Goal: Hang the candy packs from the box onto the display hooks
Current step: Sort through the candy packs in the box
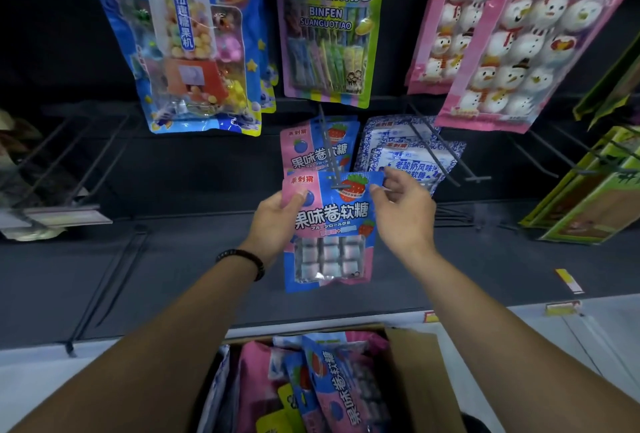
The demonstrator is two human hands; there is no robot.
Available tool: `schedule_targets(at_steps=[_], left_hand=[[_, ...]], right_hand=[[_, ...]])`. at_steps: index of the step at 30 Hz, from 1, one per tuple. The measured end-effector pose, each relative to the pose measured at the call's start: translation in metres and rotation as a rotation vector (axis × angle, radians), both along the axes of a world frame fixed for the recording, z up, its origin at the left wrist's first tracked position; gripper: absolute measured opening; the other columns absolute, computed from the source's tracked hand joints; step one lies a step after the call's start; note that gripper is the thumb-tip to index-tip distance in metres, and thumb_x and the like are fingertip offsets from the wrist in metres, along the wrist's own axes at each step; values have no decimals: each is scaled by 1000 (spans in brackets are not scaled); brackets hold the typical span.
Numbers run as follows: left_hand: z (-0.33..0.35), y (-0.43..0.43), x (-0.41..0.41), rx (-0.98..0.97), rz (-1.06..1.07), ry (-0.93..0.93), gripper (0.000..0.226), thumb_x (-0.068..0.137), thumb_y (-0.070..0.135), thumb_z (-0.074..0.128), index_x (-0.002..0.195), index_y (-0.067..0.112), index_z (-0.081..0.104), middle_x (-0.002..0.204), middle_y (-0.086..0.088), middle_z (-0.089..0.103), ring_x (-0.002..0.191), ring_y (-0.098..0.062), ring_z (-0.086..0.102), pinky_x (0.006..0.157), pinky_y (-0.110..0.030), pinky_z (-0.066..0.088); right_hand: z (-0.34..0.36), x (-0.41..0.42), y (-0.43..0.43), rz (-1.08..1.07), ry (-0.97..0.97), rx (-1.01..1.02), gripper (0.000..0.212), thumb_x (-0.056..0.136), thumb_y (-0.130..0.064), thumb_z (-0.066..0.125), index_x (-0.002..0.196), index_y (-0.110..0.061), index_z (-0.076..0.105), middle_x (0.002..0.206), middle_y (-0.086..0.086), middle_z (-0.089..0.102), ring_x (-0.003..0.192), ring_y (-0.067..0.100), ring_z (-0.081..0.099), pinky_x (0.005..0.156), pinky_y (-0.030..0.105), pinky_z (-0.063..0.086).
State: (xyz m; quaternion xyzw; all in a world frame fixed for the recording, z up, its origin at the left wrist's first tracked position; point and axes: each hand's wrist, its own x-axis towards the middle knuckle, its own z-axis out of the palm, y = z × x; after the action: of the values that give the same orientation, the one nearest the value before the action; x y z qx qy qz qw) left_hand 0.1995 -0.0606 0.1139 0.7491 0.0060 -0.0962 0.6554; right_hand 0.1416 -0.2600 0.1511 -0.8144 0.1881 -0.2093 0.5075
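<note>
Presently, in the head view, the person is holding one pink-and-blue candy pack (pixel 329 224) up against the dark display wall, facing them and roughly upright. The left hand (pixel 273 221), wearing a dark beaded bracelet (pixel 246 259) at the wrist, is gripping the pack's upper left edge, with the thumb lying across the front and the fingers hidden behind. The right hand (pixel 403 210) is pinching the pack's upper right corner between thumb and forefinger, the remaining fingers curling loosely beside it. The pack is hanging between the two hands, its top edge sitting right at the tip of a dark wire hook (pixel 327 148); whether the hook is passing through the pack's hole cannot be told. A matching pack (pixel 318 145) is hanging further back on that same hook, and blue-and-white patterned packs (pixel 398 152) are hanging just to the right of it. Above, a blue gumball-machine pack (pixel 194 44), a sour-strip pack (pixel 329 34) and pink snowman packs (pixel 512 44) are hanging in a row, while green packs (pixel 595 197) are showing at the right edge. Below the arms, an open cardboard box (pixel 415 380) is sitting near the bottom of the view, holding more candy packs (pixel 332 380) of the same kind, well apart from both hands.
</note>
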Motion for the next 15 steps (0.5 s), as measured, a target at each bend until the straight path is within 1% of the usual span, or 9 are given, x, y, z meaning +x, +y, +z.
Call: schedule_targets(at_steps=[2,4,6,8,10,11,13,14,15], left_hand=[[-1,-3,10,1,38,4,26,104,44,61,102,25,78,95,0,81,69,-14,69,55,-26,51],[0,-6,20,-12,74,19,26,101,49,64,97,27,79,99,-1,82,79,-23,73,65,-34,57],[-2,-10,29,-19,89,32,30,93,57,66,93,30,80,101,-1,83,93,-32,78,82,-48,63],[-4,-15,37,-48,96,36,30,93,57,65,93,30,80,106,1,82,96,-29,79,88,-50,63],[-2,-19,42,-56,110,18,25,101,50,63,96,30,77,107,3,79,95,-24,77,82,-38,61],[-1,-20,45,-40,123,-1,25,102,50,62,100,30,77,106,5,78,95,-22,75,79,-36,59],[-2,-17,53,16,121,-13,32,101,51,62,109,24,78,102,7,75,88,-17,71,78,-35,57],[-2,-14,53,47,117,-13,31,101,49,64,108,21,77,97,7,74,82,-15,68,77,-35,58],[-4,-13,54,91,111,-10,23,100,41,67,103,20,76,93,5,73,78,-15,67,76,-36,60]], right_hand=[[-3,-3,1,42,60,-6,49,101,-14,67,149,-15,57,107,-18,70,87,-6,63,76,-3,39],[-15,-4,3,85,142,-22,45,100,-16,68,144,-17,59,106,-11,72,82,-4,62,64,-2,38],[-29,-7,2,125,248,-16,33,99,-21,70,132,-20,67,101,-5,72,75,4,63,57,5,40],[-42,-16,0,188,362,-15,21,97,-23,70,118,-22,71,99,-6,74,76,9,65,57,12,42],[-52,-28,-4,267,458,-50,14,98,-25,71,111,-22,72,98,-9,74,82,10,66,58,10,42],[-55,-35,-6,309,498,-77,13,98,-28,72,110,-23,72,98,-10,73,87,10,67,63,9,43],[-62,-45,-10,395,592,-134,13,99,-32,72,107,-22,74,105,-8,74,100,11,69,79,17,47],[-67,-51,-12,439,648,-171,12,98,-32,72,103,-22,76,107,-6,76,104,13,70,84,21,49],[-73,-58,-13,481,699,-220,11,98,-30,72,100,-21,77,106,-3,77,103,15,71,83,22,49]])
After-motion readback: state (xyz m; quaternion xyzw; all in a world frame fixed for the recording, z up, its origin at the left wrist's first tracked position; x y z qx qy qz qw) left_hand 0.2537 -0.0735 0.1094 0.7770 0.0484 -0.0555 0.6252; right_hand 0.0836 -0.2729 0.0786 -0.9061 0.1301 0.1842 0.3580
